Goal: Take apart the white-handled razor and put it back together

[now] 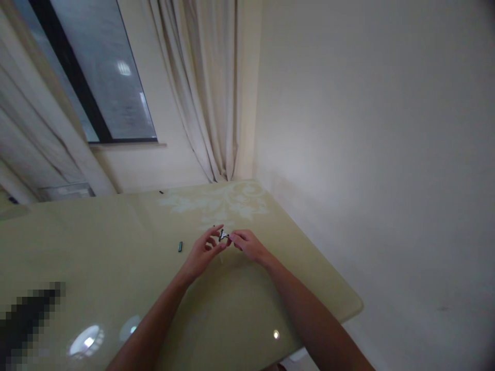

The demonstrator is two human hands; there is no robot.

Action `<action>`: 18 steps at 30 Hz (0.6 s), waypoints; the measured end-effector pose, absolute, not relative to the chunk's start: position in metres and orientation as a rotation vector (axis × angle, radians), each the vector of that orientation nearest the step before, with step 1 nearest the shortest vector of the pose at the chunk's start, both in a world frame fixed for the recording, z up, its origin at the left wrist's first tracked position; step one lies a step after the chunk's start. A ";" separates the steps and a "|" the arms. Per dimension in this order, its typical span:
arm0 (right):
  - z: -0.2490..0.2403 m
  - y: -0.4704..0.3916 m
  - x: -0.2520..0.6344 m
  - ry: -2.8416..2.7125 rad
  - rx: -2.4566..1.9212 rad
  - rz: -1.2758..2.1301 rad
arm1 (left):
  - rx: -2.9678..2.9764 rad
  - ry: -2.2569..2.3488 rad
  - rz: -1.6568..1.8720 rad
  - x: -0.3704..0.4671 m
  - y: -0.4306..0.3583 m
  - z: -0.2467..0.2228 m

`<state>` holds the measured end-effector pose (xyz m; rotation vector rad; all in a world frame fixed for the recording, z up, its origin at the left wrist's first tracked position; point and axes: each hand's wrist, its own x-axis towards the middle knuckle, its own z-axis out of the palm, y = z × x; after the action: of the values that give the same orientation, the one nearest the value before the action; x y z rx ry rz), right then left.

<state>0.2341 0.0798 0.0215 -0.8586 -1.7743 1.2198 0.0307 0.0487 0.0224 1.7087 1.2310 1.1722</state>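
From my seat behind the head camera I see both hands meeting over the pale yellow-green glossy surface (pixel 116 257). My left hand (pixel 203 252) and my right hand (pixel 247 245) come together fingertip to fingertip, and between them sits a tiny black and silvery-white object (pixel 223 236), held just above the surface. It is too small and blurred for me to tell what it is, and I can read no writing or label on it. The left hand pinches it with thumb and forefinger closed on its left side, the other fingers (pixel 211 242) curled loosely. The right hand's fingers are drawn in on its right side, touching it as far as I can judge.

To the left of the left hand, near but apart from it, a small dark cylindrical piece (pixel 180 247) lies on the surface; no marking on it is legible. Farther back, close to the far edge, a tiny dark speck (pixel 161 192) lies on its own, well apart from the hands. A pale floral pattern (pixel 228 203) is printed on the surface beyond the hands. Reflections of lamps show in the gloss near the front edge.

Behind the surface hang cream curtains (pixel 209 103) beside a dark-framed window (pixel 96 77), and a plain off-white wall (pixel 367 154) fills the right side. A pixelated dark patch covers the lower left corner.
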 end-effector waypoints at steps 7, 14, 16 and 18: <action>0.029 0.076 0.233 -1.855 -0.857 1.268 | 1.717 1.197 1.265 0.025 0.043 0.021; 0.032 0.077 0.234 -1.986 -0.824 1.254 | 1.684 1.154 1.215 0.017 0.035 0.023; 0.031 0.078 0.233 -1.993 -0.817 1.265 | 1.671 1.151 1.253 0.016 0.034 0.021; 0.031 0.077 0.232 -1.982 -0.812 1.266 | 1.653 1.135 1.285 0.015 0.034 0.020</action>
<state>0.2315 0.0775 0.0305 -0.8120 -1.9819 1.2663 0.0154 0.0341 0.0199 1.6527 1.1351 1.2854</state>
